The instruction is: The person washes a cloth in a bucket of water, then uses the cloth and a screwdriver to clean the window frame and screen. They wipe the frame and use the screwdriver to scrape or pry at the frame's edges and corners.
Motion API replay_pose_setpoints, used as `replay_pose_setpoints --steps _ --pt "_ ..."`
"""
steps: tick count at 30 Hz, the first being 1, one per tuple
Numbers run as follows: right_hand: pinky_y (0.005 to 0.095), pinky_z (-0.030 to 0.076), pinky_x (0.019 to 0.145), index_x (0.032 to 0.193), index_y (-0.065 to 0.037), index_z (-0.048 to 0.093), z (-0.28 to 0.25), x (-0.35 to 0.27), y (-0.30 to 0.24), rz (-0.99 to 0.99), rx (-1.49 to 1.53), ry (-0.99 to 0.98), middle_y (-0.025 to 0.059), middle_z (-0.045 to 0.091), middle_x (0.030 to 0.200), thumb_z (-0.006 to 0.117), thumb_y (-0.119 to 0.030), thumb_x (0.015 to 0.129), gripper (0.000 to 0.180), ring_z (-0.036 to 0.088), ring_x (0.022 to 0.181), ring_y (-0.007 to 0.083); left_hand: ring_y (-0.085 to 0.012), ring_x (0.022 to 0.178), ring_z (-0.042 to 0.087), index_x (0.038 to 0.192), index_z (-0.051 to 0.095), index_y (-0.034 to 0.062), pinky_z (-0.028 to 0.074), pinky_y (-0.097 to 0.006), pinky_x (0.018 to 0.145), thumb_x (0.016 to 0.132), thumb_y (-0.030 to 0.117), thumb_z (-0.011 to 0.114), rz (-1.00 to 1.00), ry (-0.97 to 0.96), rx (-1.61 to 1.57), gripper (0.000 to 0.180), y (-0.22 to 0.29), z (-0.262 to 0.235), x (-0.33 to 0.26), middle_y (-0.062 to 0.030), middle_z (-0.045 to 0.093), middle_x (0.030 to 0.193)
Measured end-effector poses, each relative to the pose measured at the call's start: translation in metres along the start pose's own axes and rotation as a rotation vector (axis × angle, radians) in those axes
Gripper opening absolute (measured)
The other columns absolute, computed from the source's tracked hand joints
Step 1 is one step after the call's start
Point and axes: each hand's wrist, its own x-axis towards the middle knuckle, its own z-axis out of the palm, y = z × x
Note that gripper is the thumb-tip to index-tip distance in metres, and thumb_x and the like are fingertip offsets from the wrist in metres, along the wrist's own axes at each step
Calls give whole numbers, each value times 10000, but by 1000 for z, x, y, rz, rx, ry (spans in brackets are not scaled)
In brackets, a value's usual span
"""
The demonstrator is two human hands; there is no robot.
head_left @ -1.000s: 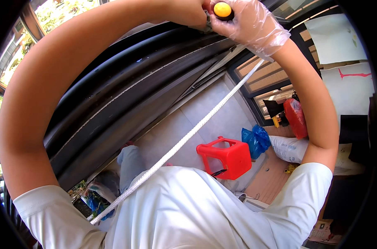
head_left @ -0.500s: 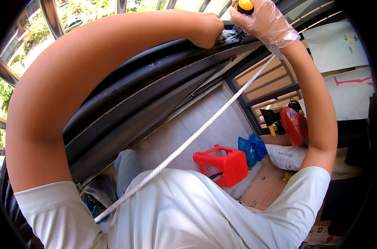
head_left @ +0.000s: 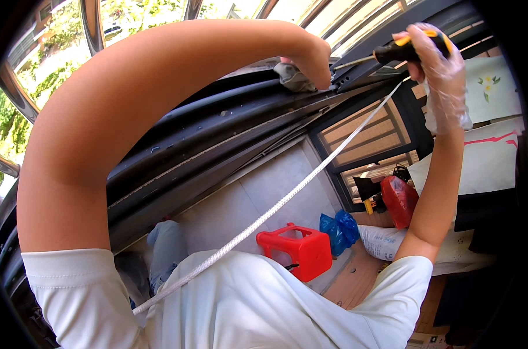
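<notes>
My right hand (head_left: 441, 70), in a thin clear plastic glove, grips a screwdriver (head_left: 395, 52) by its black and yellow handle. Its metal shaft points left, with the tip close to the dark metal frame (head_left: 363, 70) beside my left hand. My left hand (head_left: 313, 58) is bare and bent over the frame's edge, closed around a crumpled grey cloth (head_left: 293, 78). Most of its fingers are hidden behind the hand and cloth. Below the cloth runs the black window track (head_left: 217, 113), with wet drops on it.
A white braided rope (head_left: 264, 218) crosses diagonally in front of me. Metal bars (head_left: 92, 26) line the outer side. A red plastic stool (head_left: 313, 256), a blue plastic bag (head_left: 339, 230), a red bag (head_left: 399, 200) and a white sack (head_left: 380, 241) sit on the floor below.
My right hand has moved right and down with the screwdriver, which now shows side-on, its shaft visible. My left hand stays at the frame with the cloth; the view has shifted slightly.
</notes>
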Motion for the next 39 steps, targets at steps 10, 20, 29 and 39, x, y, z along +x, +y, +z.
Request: replay_pose_setpoints --steps 10,20,29,39 --pt "289 445 734 905 -49 525 -43 -120 27 -70 151 267 97 517 814 409 -210 942 202 533 762 178 -281 940 607 1105 624 59 494 -369 793 735 25 554 219 5 295 379 3 6 -18 -144 625 1055" --pt "299 430 708 857 -12 467 -58 -222 50 247 331 470 114 511 719 457 -335 845 323 499 700 184 -276 879 620 1041 644 39 502 -387 753 733 60 565 136 -210 658 318 14 -2 -50 -143 647 944" --pt "267 380 708 855 -23 444 -75 -293 57 330 181 529 87 447 754 381 -324 909 312 441 723 154 -293 1080 540 1181 544 50 423 -387 935 888 184 491 122 517 -111 327 25 -27 57 -157 583 1131" --pt "291 383 740 817 -46 475 -82 -375 4 655 -7 781 60 469 772 458 -346 880 307 456 738 157 -303 1333 262 1385 287 32 219 -472 1066 882 636 262 207 294 -1329 788 55 -45 145 -175 295 1425"
